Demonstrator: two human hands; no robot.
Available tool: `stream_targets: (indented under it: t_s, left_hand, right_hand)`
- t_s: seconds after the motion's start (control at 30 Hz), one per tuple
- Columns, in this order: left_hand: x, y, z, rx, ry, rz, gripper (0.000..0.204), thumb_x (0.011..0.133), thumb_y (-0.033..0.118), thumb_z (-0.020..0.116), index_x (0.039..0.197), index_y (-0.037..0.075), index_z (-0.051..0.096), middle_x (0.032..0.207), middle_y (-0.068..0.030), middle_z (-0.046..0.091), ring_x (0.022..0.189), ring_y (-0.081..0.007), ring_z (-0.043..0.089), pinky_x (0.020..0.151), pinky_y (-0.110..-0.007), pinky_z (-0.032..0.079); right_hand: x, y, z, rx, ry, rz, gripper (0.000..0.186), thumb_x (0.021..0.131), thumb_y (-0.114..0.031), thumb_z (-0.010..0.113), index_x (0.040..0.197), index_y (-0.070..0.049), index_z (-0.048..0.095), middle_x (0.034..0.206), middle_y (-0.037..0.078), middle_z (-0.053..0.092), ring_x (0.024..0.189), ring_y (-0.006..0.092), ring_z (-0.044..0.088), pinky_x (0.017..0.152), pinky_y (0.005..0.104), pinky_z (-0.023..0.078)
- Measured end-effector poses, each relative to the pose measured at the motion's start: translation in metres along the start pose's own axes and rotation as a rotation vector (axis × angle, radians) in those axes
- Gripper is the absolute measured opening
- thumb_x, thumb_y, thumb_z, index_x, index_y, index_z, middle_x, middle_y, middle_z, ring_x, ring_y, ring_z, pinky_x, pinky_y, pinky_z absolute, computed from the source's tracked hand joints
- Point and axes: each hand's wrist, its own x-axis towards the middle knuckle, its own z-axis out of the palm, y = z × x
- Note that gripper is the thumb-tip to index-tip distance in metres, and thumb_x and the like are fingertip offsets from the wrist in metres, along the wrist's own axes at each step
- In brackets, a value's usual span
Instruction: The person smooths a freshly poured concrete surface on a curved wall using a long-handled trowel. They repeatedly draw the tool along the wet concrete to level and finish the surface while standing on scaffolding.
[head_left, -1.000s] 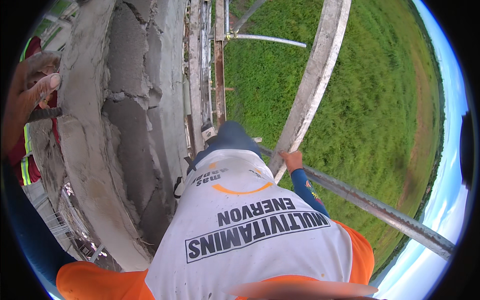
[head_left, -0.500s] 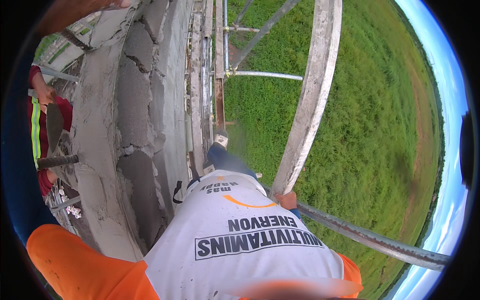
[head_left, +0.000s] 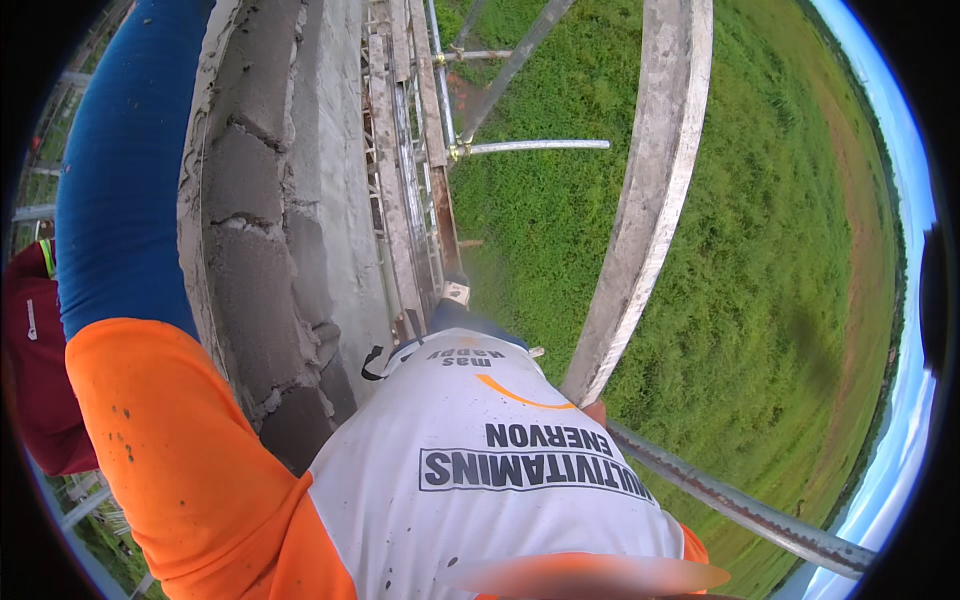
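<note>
A long, cement-stained straightedge bar [head_left: 645,190] rises on my right, its lower end beside my body. My right hand [head_left: 596,411] shows only as a sliver at that end, the rest being hidden behind my shirt; it appears closed round the bar. My left arm, in a blue sleeve [head_left: 130,190] with an orange shoulder, reaches up along the wall and runs out at the top edge, so the left hand is out of sight. Beside that arm stands the top of a block wall [head_left: 250,180], with rough grey mortar and cracks between its pieces.
Narrow scaffold planks [head_left: 400,180] run along the wall beneath me, with my shoe [head_left: 456,292] on them. Metal scaffold tubes [head_left: 530,146] cross ahead, and a rail [head_left: 740,500] passes on my right. Green grass [head_left: 760,250] lies far below. At far left is another person's dark red sleeve [head_left: 45,370].
My left arm has swung into view along the wall, and its hand has left the picture. The view has shifted, and my right hand is now more hidden at the bar's end.
</note>
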Motion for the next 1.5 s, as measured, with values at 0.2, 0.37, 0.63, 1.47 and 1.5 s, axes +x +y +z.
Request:
stream_targets:
  t_s: [0.2,0.37,0.63,1.47,1.5]
  left_hand:
    - [0.023,-0.015,0.106,-0.04,-0.167,-0.002,0.081,0.084,0.008,0.072,0.158,0.019,0.04,0.138,-0.0154,0.062,0.116,-0.0326,0.064,0.103,-0.041,0.053]
    - [0.038,-0.045,0.137,0.125,-0.175,0.112,0.083,0.087,0.032,0.074,0.159,0.015,0.037,0.146,-0.0083,0.058,0.13,-0.0226,0.057,0.113,-0.035,0.045]
    - [0.034,-0.032,0.113,-0.785,-0.172,-0.555,0.058,0.099,0.04,0.066,0.148,0.013,0.052,0.133,-0.0058,0.065,0.121,-0.0176,0.063,0.1,-0.04,0.053]
    - [0.206,0.313,0.326,-1.551,-0.707,-0.254,0.111,0.082,0.083,0.06,0.148,-0.005,0.05,0.147,-0.0266,0.054,0.136,-0.0408,0.052,0.115,-0.046,0.041]
    - [0.213,0.341,0.324,-1.649,-0.76,-0.209,0.114,0.082,0.084,0.058,0.151,-0.006,0.044,0.154,-0.0259,0.047,0.142,-0.0396,0.046,0.119,-0.044,0.037]
  right_hand:
    - [0.005,0.011,0.015,0.128,0.004,0.035,0.051,0.069,-0.016,0.081,0.113,0.007,0.069,0.104,0.023,0.076,0.097,0.0327,0.074,0.088,0.0401,0.056]
    - [0.003,0.006,0.015,0.113,0.069,0.018,0.052,0.067,-0.015,0.081,0.113,0.006,0.068,0.105,0.022,0.076,0.097,0.0327,0.074,0.088,0.0397,0.056]
    - [0.014,0.025,0.028,0.247,0.134,0.113,0.05,0.069,-0.017,0.081,0.112,0.006,0.069,0.103,0.025,0.075,0.097,0.0369,0.074,0.086,0.042,0.057]
    - [0.214,-0.356,0.009,0.078,0.001,-0.321,0.05,0.071,-0.026,0.081,0.107,0.007,0.07,0.096,0.026,0.075,0.089,0.0386,0.074,0.084,0.0432,0.058]
    - [0.222,-0.379,0.003,0.085,-0.013,-0.332,0.05,0.072,-0.027,0.081,0.107,0.007,0.07,0.096,0.026,0.075,0.089,0.0381,0.074,0.085,0.0428,0.058]
